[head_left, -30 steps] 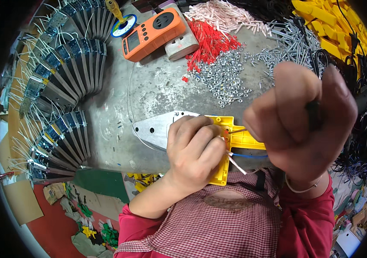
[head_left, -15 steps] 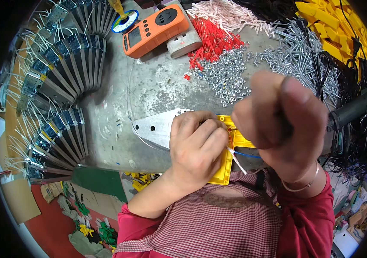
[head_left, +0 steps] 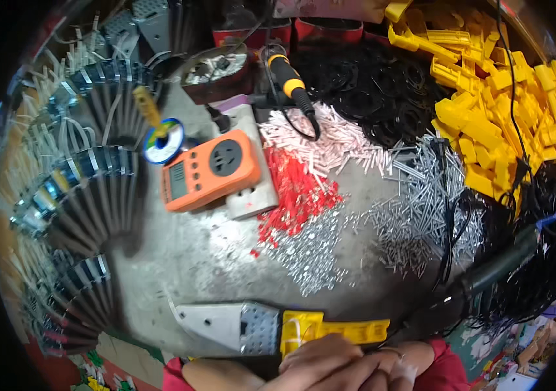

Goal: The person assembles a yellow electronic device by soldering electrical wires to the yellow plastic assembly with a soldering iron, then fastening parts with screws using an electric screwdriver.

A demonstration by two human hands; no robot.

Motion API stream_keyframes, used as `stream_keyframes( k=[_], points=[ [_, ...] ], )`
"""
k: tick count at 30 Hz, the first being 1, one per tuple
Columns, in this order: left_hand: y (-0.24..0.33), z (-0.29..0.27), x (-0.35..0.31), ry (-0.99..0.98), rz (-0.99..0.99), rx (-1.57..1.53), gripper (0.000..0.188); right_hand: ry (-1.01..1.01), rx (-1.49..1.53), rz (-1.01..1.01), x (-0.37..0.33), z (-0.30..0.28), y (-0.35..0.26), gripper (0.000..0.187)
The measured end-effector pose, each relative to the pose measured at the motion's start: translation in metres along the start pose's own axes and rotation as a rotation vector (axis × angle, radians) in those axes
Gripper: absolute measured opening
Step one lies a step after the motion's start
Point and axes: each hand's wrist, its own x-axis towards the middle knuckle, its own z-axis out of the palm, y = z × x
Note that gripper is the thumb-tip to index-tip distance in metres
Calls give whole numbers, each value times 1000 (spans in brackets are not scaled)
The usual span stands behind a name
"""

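Note:
At the lower edge my left hand and my right hand are close together, the right overlapping the left. Fingers of both look curled; whatever is between them is hidden. Just beyond lies a yellow plastic housing, partly covered by my left hand, with a white wire across it. Its slim yellow handle part points right. To its left, touching or nearly touching it, is a pointed grey metal plate with round holes and a perforated section.
Ahead lie heaps of nuts, red-sleeved parts, screws, pale pink tubes and yellow housings. An orange meter rests against a power strip. Metal plates with wires stand leftward; an electric screwdriver rightward.
The view has shifted, so the bench's far side shows and the work sits lower. My right hand, raised and blurred before, has come down against my left.

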Motion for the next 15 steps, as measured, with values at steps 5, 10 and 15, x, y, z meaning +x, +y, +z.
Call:
stream_keyframes(
  k=[5, 10, 15],
  points=[
    [-6, -1, 14, 41, -35, 41, 13, 88, -13, 27, -1, 0, -14, 19],
    [-15, -17, -6, -268, 119, -54, 22, 184, -3, -23, 1, -21, -17, 19],
    [-11, -45, 6, 291, -533, -373, 69, 217, 108, -17, -4, -43, -25, 19]
  ],
)
